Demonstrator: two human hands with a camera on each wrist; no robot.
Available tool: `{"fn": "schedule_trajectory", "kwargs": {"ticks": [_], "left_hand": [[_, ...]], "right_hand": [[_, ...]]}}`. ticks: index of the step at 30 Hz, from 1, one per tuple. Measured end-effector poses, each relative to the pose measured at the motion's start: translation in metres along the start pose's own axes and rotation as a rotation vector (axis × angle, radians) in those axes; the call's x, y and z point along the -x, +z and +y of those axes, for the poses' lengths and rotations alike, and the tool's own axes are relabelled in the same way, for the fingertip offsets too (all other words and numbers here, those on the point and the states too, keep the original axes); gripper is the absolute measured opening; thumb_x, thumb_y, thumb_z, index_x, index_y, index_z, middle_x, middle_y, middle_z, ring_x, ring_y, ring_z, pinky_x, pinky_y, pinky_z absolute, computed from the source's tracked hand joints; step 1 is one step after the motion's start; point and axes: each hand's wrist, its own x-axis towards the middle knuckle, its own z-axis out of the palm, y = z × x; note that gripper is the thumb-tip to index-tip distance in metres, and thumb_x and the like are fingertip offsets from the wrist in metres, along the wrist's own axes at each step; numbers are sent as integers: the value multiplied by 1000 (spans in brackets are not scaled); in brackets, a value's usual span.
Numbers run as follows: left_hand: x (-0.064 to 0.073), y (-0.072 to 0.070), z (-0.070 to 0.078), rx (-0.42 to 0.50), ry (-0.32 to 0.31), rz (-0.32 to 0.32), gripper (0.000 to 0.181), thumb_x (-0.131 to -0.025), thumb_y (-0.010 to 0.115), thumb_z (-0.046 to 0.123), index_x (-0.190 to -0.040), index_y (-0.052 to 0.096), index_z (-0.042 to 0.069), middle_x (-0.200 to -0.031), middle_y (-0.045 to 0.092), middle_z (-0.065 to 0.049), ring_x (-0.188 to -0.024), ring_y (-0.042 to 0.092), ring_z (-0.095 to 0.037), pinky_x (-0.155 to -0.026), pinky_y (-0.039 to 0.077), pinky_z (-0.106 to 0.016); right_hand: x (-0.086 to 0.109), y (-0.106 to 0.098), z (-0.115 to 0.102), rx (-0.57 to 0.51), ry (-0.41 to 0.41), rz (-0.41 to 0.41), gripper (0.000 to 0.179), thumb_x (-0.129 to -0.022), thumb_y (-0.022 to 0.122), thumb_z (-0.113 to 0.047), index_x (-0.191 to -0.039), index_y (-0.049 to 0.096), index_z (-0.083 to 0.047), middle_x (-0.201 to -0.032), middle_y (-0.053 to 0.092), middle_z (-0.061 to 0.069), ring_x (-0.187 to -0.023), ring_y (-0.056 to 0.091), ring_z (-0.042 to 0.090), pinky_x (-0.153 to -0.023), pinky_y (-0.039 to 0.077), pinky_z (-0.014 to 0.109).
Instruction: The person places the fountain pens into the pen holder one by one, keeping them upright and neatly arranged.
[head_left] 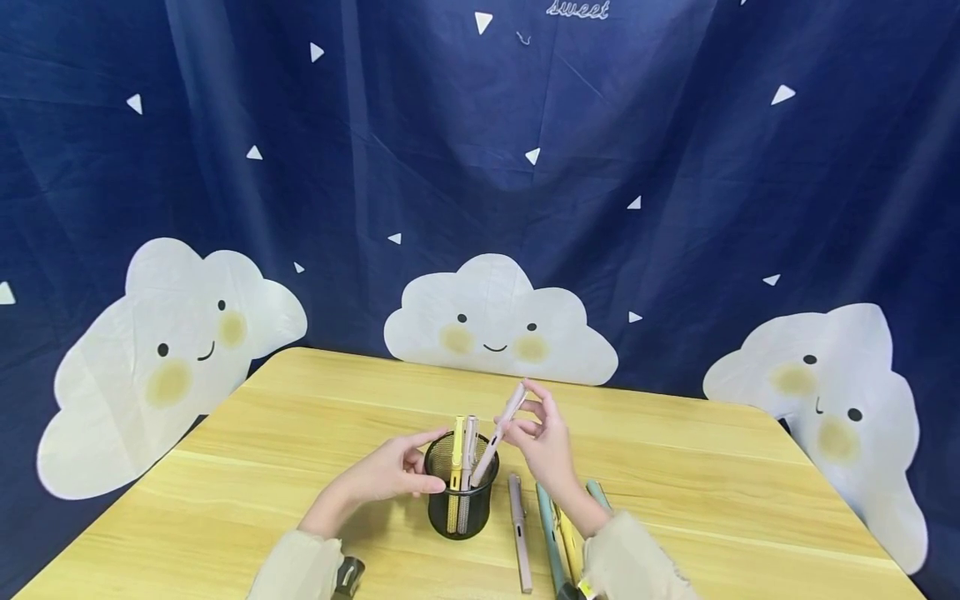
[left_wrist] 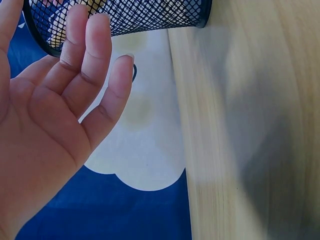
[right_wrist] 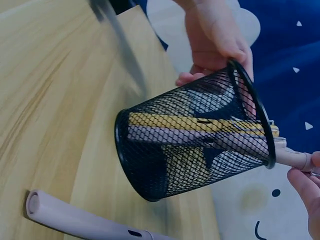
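My left hand (head_left: 384, 473) holds the rim of a black mesh pen holder (head_left: 437, 512), its thumb on the near side and a finger on the far side. A yellow pen (head_left: 457, 454) and a greyish-pink pen (head_left: 469, 450) stand upright inside. My right hand (head_left: 547, 446) pinches a pale pink pen (head_left: 489, 450) near its upper end. That pen leans to the right, its lower end inside the rim. In the right wrist view the pen holder (right_wrist: 200, 175) shows the pens through its mesh. Some left fingers (left_wrist: 97, 55) hang loosely beside the holder in the left wrist view.
On the wooden table (head_left: 300, 467), right of the holder, lie a greyish-pink pen (head_left: 519, 533), a teal pen (head_left: 550, 533), a yellow pen (head_left: 567, 542) and a green pen (head_left: 597, 493), some partly hidden by the right forearm. A blue cloud-patterned curtain (head_left: 450, 183) hangs behind.
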Motion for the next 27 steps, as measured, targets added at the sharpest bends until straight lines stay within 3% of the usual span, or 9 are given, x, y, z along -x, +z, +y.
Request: {"fn": "schedule_trajectory", "kwargs": {"ticks": [7, 15, 27], "left_hand": [[-1, 0, -1, -6, 3, 0, 76, -77, 70, 22, -137, 30, -2, -57, 50, 0, -54, 52, -33, -47, 39, -21], [-1, 0, -3, 6, 5, -5, 75, -78, 70, 22, -137, 30, -2, -57, 50, -1, -54, 52, -34, -47, 40, -22], [-1, 0, -4, 7, -1, 1, 76, -77, 70, 21, -137, 30, -2, -57, 50, -2, -54, 51, -33, -47, 40, -22]], "right_hand": [[4, 7, 3, 105, -77, -50, 51, -76, 58, 17, -123, 41, 5, -96, 54, 27, -82, 58, 44, -68, 51, 30], [8, 12, 3, 172, -45, -66, 49, -75, 57, 18, -121, 43, 6, -95, 54, 31, -86, 56, 46, -73, 49, 27], [10, 15, 7, 286, -82, -85, 43, -75, 59, 14, -116, 48, 4, -87, 61, 22, -83, 60, 33, -77, 48, 29]]}}
